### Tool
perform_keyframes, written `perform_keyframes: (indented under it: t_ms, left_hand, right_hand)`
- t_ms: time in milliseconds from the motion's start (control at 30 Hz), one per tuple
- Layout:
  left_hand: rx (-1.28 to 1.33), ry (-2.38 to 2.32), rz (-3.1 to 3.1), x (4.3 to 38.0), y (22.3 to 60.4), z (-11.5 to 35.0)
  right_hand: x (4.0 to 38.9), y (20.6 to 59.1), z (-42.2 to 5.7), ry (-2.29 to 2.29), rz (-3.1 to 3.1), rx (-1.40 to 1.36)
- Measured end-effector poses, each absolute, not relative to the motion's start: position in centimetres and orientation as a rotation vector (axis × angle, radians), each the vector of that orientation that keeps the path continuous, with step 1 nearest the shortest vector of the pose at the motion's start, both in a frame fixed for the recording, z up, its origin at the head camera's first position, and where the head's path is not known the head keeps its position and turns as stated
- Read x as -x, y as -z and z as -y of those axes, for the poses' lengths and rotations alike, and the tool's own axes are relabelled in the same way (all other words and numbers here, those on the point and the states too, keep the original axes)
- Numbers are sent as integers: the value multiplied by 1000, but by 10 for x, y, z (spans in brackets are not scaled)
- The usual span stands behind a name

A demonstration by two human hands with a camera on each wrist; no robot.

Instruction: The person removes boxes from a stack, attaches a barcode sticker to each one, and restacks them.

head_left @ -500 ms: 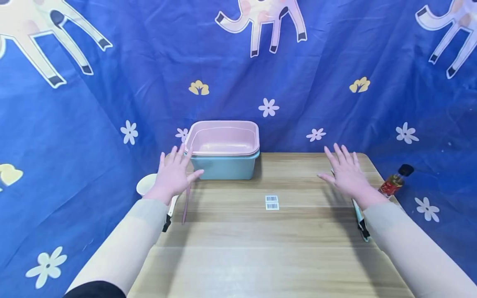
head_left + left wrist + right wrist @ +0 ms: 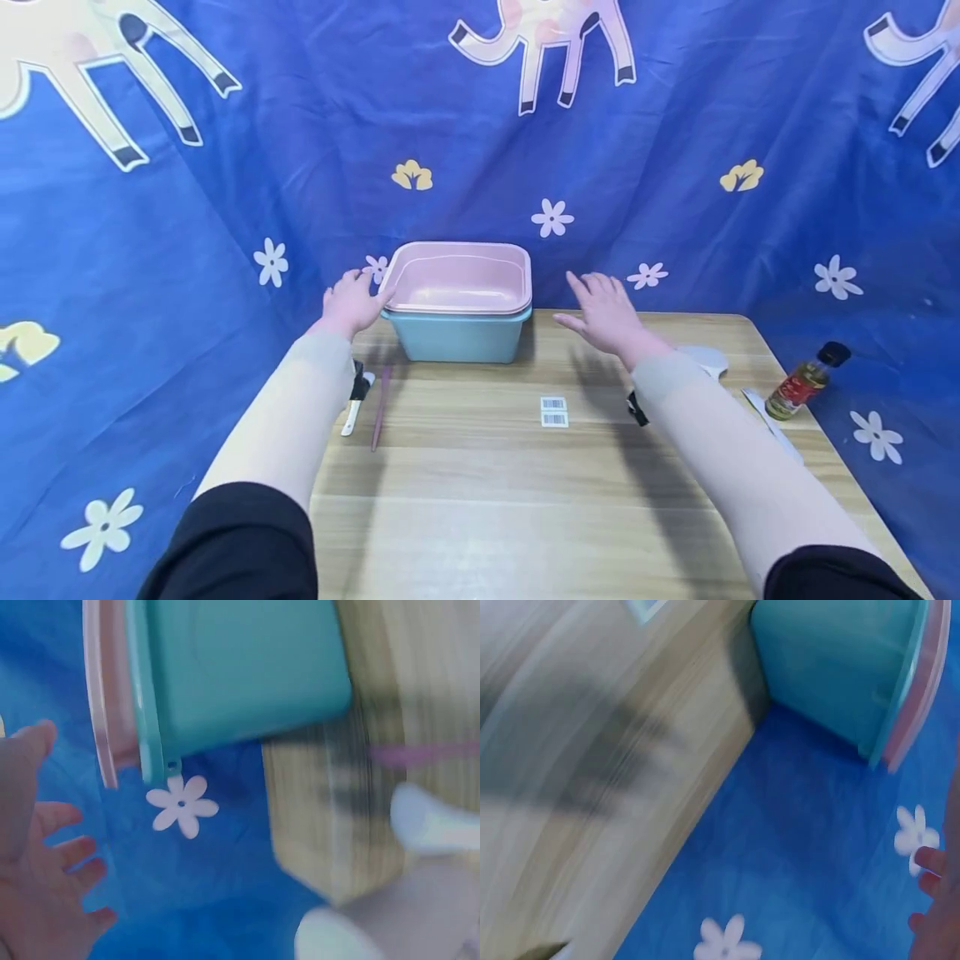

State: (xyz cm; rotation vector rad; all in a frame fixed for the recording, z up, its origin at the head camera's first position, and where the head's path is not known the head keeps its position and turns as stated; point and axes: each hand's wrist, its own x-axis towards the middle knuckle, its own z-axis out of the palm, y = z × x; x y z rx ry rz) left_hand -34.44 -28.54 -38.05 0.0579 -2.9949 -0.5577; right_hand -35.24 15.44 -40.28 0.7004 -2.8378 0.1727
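Lifting seemed not yet begun: mid-frame, the pink basin [image 2: 461, 279] sat nested in the teal tub [image 2: 457, 340], ungripped, with the left hand [image 2: 349, 304] empty, fingers relaxed, just off its left side and the right hand [image 2: 602, 312] (also empty), fingers outstretched, right of centre.

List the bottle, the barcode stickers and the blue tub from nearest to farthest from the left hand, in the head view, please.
1. Blue tub, just right of the left hand
2. Barcode stickers, on the table, farther right
3. Bottle, far right
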Motion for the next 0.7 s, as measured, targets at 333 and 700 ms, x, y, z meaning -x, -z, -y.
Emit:
perform_keyframes:
  t_ms: [333,700]
  left_hand:
    - [-530,1187,2726,356,403,282]
    - [-639,1561,2544,364,405,277]
  right_hand:
    - [367,414,-84,-777,2983,-396]
    - [368,413,-54,-1678,2731,82]
